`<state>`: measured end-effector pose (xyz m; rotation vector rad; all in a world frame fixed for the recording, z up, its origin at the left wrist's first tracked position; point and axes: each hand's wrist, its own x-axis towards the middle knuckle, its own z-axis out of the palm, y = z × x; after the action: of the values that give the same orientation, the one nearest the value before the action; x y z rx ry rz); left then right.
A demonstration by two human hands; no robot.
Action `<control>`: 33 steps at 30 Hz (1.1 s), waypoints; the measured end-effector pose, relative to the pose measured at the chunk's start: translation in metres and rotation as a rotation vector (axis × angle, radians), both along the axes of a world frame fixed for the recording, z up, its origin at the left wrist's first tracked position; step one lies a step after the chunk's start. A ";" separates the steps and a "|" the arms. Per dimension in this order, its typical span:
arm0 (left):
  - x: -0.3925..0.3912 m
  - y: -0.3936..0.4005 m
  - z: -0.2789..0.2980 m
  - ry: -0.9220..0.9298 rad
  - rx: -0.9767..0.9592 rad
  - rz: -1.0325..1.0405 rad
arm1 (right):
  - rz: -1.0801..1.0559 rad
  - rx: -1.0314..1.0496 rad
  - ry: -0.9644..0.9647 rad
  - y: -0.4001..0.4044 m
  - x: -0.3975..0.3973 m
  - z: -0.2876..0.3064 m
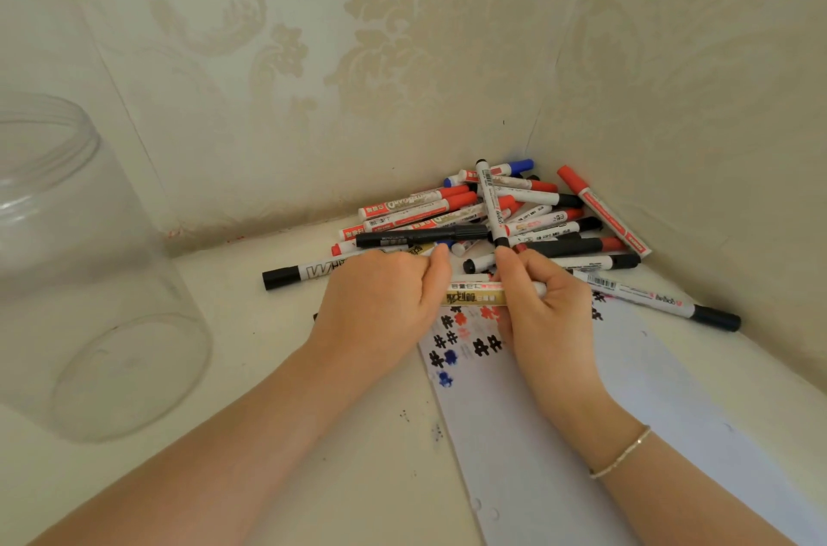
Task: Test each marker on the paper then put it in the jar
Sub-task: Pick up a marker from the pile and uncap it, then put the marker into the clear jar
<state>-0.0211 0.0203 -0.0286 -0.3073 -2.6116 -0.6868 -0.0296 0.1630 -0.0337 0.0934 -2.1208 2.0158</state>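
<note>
Both hands meet over the far middle of the counter [250,366]. Left hand [380,299] curls its fingers round the left end of a white marker with a gold label [476,294], and right hand [543,299] grips the right end of that marker; whether a cap is coming off cannot be told. Right hand also holds a slim white marker with black ends [491,205], which stands tilted up over the heap. A thin beaded bracelet [620,454] circles the right wrist.

Just beyond the fingers, a heap of red, black and blue capped markers [514,214] fills the far right corner, touching both walls. One white marker with a black cap [658,299] lies apart at the heap's near right edge. Under the hands a white sheet of punched paper [581,433] runs to the near right, its far end covered in black, red and blue test marks [465,344].

A clear, wide-mouthed plastic jar [80,277] stands at the far left, well apart from the heap, with open cream counter between them. Pale damask-patterned wallpaper [313,53] covers the walls that close in the far and right sides.
</note>
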 end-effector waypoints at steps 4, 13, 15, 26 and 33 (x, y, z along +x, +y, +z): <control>0.000 -0.002 -0.004 0.017 0.006 0.021 | 0.020 0.019 -0.029 -0.001 0.004 -0.001; 0.007 0.004 0.025 0.184 0.302 0.074 | 0.062 0.004 -0.180 -0.005 -0.015 0.047; 0.009 0.001 0.054 0.254 0.506 0.141 | 0.100 -0.196 -0.245 -0.017 -0.020 0.067; 0.089 -0.072 0.184 0.719 0.086 0.394 | 0.532 0.430 0.014 -0.128 0.014 0.134; 0.103 -0.120 0.185 0.532 0.031 0.536 | 0.403 1.658 0.350 -0.133 0.002 0.050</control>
<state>0.0823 -0.0997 0.1562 0.1981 -2.0349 -0.3862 -0.0279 0.0300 0.0160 1.0162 -2.8901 -0.2130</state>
